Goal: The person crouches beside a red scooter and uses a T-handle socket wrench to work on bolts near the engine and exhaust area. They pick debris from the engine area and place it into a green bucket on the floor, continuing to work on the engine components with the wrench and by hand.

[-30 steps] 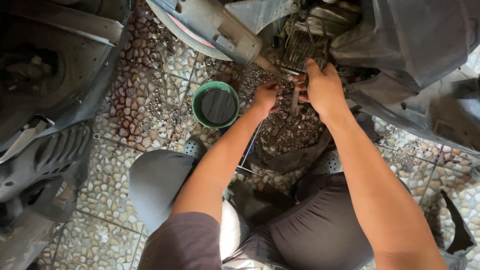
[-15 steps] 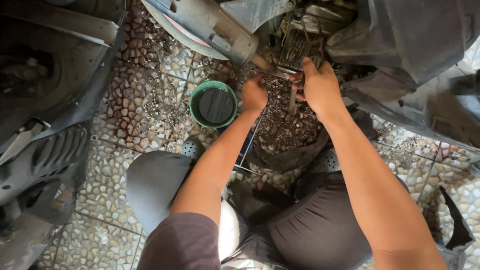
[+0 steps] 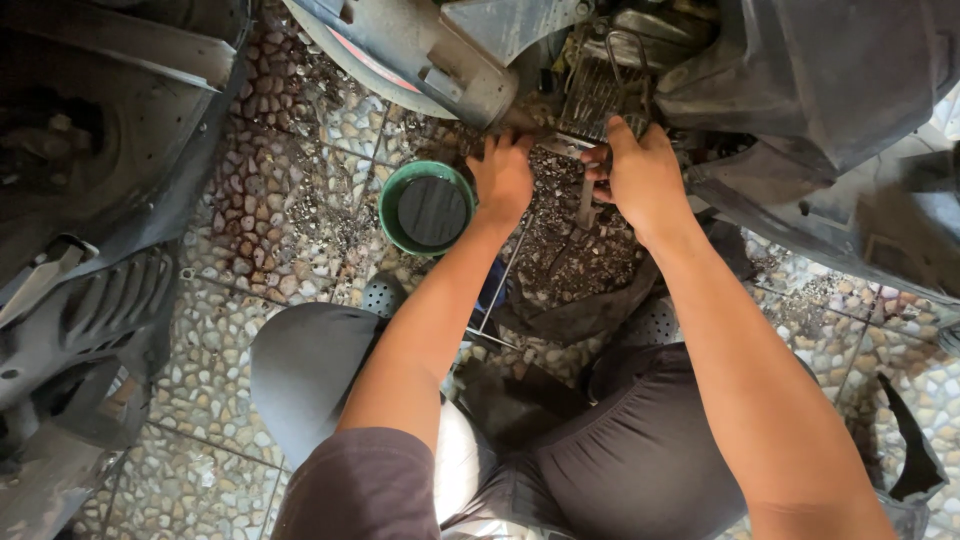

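Observation:
My left hand [image 3: 505, 178] reaches up under a scooter's engine [image 3: 600, 85], its fingers curled on a grey metal bar [image 3: 548, 140] below the finned block. My right hand [image 3: 640, 175] is beside it, closed around a dark metal tool [image 3: 586, 203] that hangs down from the fist. The two hands are a few fingers' width apart. The tool's working end is hidden behind the fingers. A green bowl [image 3: 425, 210] with dark contents sits on the floor just left of my left hand.
Pebble-tiled floor [image 3: 270, 220] with dirt under the engine. Dark scooter body panels lie at the left [image 3: 90, 300] and hang at the right [image 3: 850, 120]. A grey curved panel [image 3: 300, 365] sits under my left arm. My knees fill the lower middle.
Both hands have moved up closer to the engine. The left hand has shifted from the dirty patch onto the metal bar. The right hand keeps its grip.

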